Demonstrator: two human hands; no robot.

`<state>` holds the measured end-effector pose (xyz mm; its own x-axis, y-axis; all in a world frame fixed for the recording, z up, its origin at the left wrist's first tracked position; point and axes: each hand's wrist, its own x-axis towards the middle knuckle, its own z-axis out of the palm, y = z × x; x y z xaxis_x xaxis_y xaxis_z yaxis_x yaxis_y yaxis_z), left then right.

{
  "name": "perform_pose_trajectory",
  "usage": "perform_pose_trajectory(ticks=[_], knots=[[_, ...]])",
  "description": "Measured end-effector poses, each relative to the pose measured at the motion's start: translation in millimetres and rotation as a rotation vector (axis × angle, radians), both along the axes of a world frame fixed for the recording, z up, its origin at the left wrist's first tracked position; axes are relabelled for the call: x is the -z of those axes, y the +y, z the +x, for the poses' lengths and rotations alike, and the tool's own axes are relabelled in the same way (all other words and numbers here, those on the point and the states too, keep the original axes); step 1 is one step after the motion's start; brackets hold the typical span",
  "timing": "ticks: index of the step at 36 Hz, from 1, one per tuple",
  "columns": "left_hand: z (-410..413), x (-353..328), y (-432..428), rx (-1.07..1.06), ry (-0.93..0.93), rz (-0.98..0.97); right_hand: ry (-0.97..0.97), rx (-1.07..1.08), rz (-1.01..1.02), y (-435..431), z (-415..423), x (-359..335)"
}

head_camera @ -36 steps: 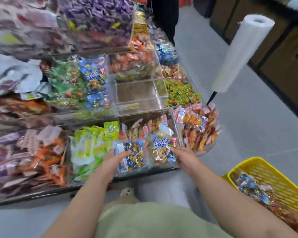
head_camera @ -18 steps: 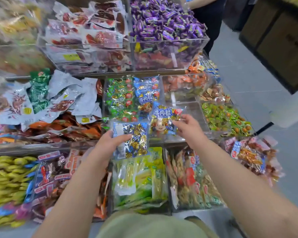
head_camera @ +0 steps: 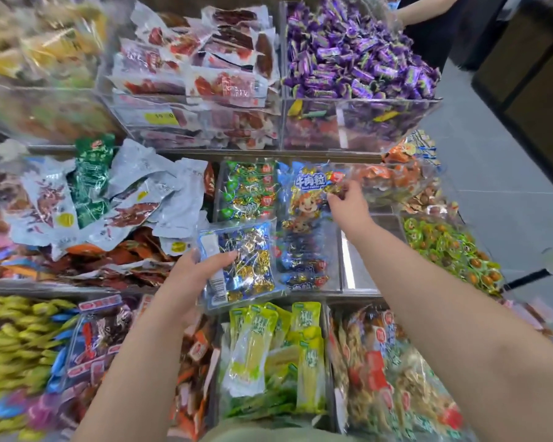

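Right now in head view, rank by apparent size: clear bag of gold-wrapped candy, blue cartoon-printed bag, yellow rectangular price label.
1. clear bag of gold-wrapped candy, though nearer the camera, so unsure
2. blue cartoon-printed bag
3. yellow rectangular price label

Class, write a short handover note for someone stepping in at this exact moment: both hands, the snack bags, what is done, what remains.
Left hand: grips the clear bag of gold-wrapped sweets, held above the shelves.
Right hand: pinches the top corner of the blue cartoon bag, over the clear bin of matching blue packs.
Done: both bags in hand.
To do: probably lay the blue bag in that bin, then place the gold one.
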<state>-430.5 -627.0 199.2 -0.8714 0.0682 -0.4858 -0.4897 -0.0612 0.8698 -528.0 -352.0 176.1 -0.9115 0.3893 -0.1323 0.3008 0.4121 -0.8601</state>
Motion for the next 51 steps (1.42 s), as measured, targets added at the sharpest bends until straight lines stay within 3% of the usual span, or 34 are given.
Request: perform_pose_trajectory(ticks=[8,11,16,19,34,41,44,46,48,51], knots=[[1,-3,0,0.015,-0.022,0.079,-0.101,-0.302,0.356,-11,4,11],[1,-2,2,0.015,-0.043,0.088,0.044,-0.306,0.351,-15,8,16],[2,-1,2,0.008,-0.044,0.089,-0.033,-0.486,1.006,-16,5,17],[2,0,1,0.005,-0.048,0.099,-0.124,-0.637,1.091,-15,2,20],[-8,0,3,0.028,-0.052,0.121,-0.173,-0.743,1.405,-21,-28,42],[-11,-4,6,0.031,-0.054,0.091,-0.232,-0.793,1.404,-21,-28,36],[-9,-3,7,-0.009,-0.058,0.109,-0.233,-0.818,1.201,-23,-20,21],[-7,-2,7,-0.031,-0.06,0.124,-0.12,-0.735,0.928,-27,-8,8],[-5,-3,7,-0.046,-0.072,0.149,0.141,-0.616,0.719,-31,10,-4],[-2,-7,11,-0.072,-0.083,0.178,0.439,-0.678,0.541,-37,42,-19]])
